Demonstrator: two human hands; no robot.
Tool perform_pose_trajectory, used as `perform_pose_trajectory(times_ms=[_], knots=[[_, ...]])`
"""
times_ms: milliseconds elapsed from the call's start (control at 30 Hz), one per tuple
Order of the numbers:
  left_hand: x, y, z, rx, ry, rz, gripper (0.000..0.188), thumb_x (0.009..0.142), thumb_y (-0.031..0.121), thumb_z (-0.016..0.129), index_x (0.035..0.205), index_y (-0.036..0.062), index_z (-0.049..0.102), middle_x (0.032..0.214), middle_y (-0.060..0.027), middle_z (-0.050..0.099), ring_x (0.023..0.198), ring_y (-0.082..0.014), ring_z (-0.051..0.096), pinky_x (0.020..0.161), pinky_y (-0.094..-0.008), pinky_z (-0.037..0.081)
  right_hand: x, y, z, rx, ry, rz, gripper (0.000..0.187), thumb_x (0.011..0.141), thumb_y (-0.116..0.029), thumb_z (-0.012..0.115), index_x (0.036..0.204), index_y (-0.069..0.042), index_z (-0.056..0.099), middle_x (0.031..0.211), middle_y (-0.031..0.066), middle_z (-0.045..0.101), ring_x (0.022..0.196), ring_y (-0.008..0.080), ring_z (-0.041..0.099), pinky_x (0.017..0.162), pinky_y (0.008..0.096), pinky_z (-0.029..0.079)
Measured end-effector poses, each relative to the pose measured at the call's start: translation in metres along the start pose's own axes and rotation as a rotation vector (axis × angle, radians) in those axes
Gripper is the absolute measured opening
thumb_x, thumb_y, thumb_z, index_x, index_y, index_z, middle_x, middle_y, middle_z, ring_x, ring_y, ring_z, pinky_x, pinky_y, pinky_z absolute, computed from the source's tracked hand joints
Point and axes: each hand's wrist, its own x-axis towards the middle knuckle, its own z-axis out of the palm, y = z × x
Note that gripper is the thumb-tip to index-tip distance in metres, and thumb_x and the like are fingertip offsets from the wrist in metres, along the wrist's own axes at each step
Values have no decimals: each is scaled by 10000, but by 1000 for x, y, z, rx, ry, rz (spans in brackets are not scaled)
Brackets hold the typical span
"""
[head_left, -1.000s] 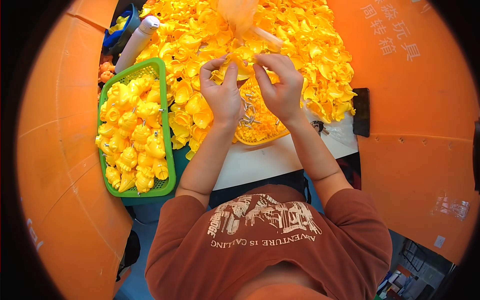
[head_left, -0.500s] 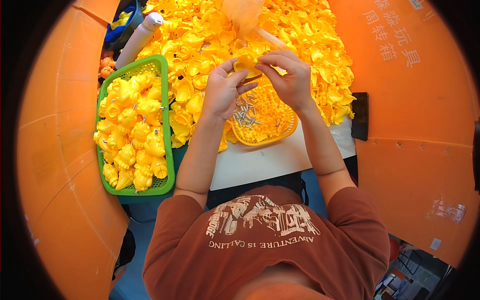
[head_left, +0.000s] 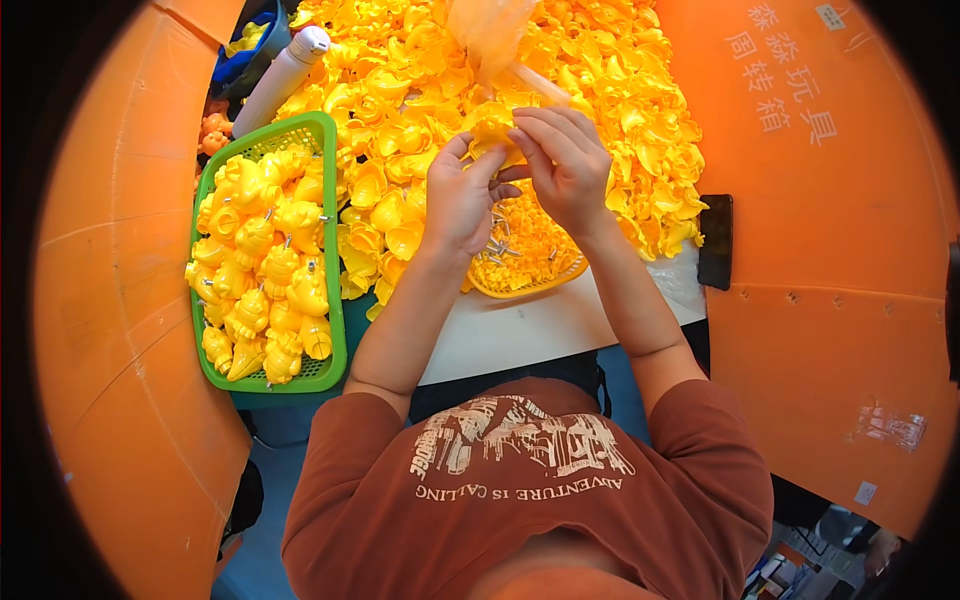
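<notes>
We list one yellow shell piece (head_left: pixel 492 124), held over the worktop (head_left: pixel 500 335), well in from its near edge; left hand (head_left: pixel 462 200), pinching the piece from its near left side; right hand (head_left: pixel 570 165), fingertips closed on its right side, neither hand clearly nearer; long axis, we cannot be sure, fingers covering much of it; between piece and near edge, one yellow basket (head_left: pixel 525 293) with metal pins (head_left: pixel 500 248); left of that edge, one green basket (head_left: pixel 332 185) of yellow figures (head_left: pixel 250 265).

Bottle (head_left: pixel 280 85) left of shells (head_left: pixel 640 130)
</notes>
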Motion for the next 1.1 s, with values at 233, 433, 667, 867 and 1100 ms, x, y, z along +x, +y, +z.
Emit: perform_pose_trajectory(times_ms=[233, 433, 667, 867, 1100], knots=[[1, -1, -3, 90, -14, 75, 194, 858, 63, 558, 1040, 18, 509, 941, -90, 625, 717, -170, 647, 536, -210, 469, 4, 1, -11, 296, -218, 321, 109, 736, -19, 675, 837, 15, 651, 792, 89, 664, 710, 176, 634, 641, 268, 494], [-3, -4, 3, 262, -41, 121, 196, 857, 44, 548, 1042, -2, 502, 927, -92, 631, 716, -147, 644, 533, -190, 454, 9, 20, -24, 753, -459, 753, 135, 783, -7, 650, 904, 52, 642, 791, 83, 658, 723, 115, 630, 654, 218, 510], [-2, -4, 1, 432, -66, 176, 135, 867, 54, 543, 983, 25, 481, 877, -84, 616, 699, -131, 625, 551, -205, 467, 9, 29, -24, 1013, -548, 858, 176, 793, -32, 651, 956, 32, 635, 801, 74, 649, 731, 119, 622, 676, 216, 500], [-19, 6, -6, 463, -65, 200, 133, 861, 43, 556, 960, 24, 468, 873, -73, 593, 703, -142, 631, 536, -203, 469, 4, 2, -21, 956, -489, 821, 79, 782, -15, 653, 843, 36, 645, 806, 68, 640, 732, 105, 605, 652, 225, 485], [-37, -5, -15, 408, 27, 192, 141, 858, 11, 533, 980, 21, 462, 857, -59, 557, 618, -94, 582, 490, -180, 436, -20, -13, -4, 1005, -418, 820, 72, 780, -16, 652, 826, 40, 648, 724, 51, 635, 657, 96, 593, 620, 213, 479]])
